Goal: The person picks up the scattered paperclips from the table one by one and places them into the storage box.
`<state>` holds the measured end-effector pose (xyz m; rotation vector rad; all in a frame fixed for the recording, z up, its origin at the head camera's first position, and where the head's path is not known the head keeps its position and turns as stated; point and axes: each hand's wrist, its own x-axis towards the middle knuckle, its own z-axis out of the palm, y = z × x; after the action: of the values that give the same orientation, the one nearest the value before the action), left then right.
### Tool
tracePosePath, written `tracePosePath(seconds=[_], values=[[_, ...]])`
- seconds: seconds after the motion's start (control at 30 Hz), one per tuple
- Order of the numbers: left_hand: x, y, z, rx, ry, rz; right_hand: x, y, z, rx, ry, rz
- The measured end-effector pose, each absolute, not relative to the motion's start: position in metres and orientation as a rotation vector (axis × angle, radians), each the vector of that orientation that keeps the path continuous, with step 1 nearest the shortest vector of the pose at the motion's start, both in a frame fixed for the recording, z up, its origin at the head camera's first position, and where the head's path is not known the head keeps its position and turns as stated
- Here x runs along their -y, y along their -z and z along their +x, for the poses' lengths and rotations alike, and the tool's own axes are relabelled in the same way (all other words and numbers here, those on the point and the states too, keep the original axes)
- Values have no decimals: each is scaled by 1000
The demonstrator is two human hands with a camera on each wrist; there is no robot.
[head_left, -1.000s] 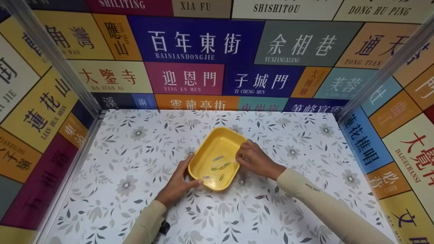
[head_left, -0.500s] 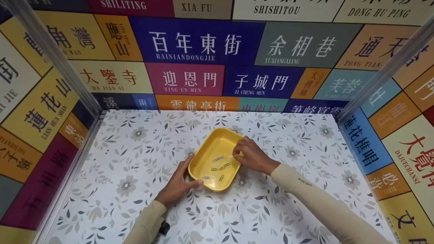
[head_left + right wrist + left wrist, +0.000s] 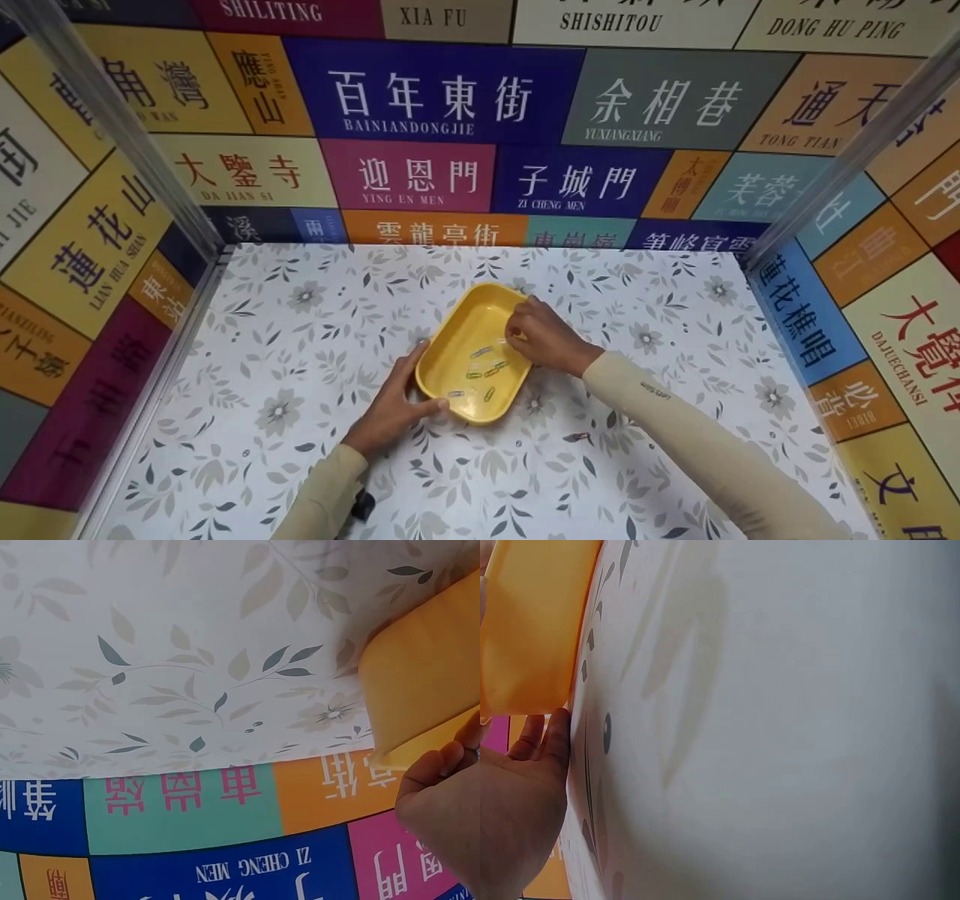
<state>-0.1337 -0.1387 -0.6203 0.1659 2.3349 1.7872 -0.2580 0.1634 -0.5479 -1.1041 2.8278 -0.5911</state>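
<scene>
A shallow yellow tray (image 3: 481,418) sits at a slant on the table in the head view. Several coloured paper clips (image 3: 491,372) lie in its nearer half. My left hand (image 3: 391,411) holds the tray's left side and near corner, thumb at the rim. In the left wrist view, fingertips (image 3: 557,724) reach the yellow wall low by the tabletop. Over the tray's right rim, my right hand (image 3: 549,334) pinches a small pale paper clip (image 3: 503,341), mostly hidden by the fingers. The right wrist view shows curled fingers (image 3: 431,767) beside the yellow rim.
The table (image 3: 300,480) has a white cover printed with grey leaves and flowers. Panels with large Chinese lettering form a back wall (image 3: 435,90) and two side walls. Clear edge strips (image 3: 161,150) run along the corners.
My right hand has moved left and slightly farther over the tray, with the pale paper clip at its fingertips. The left hand and the tray have stayed put.
</scene>
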Motion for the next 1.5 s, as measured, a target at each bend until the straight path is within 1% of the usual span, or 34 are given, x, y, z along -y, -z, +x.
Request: tracePosePath(seconds=[0.37,0.7,0.77,1.03,1.5], values=[[136,616,-132,-2348,-1737,90,-148,552,-263,-2815,494,-1098],[137,618,-135,-2349,-1754,118,-145,557,-267,-2863,469,-1150],[137,618,-136,-2347,-1759,122,-143,559,-268,-2873,447,-1128],[138,622,-136,-2324,-1777,140,-140,566,-269,-2961,303,-1194],[138,621,-135,-2324,-1747,99,-150,555,-262,-2948,525,-1192]])
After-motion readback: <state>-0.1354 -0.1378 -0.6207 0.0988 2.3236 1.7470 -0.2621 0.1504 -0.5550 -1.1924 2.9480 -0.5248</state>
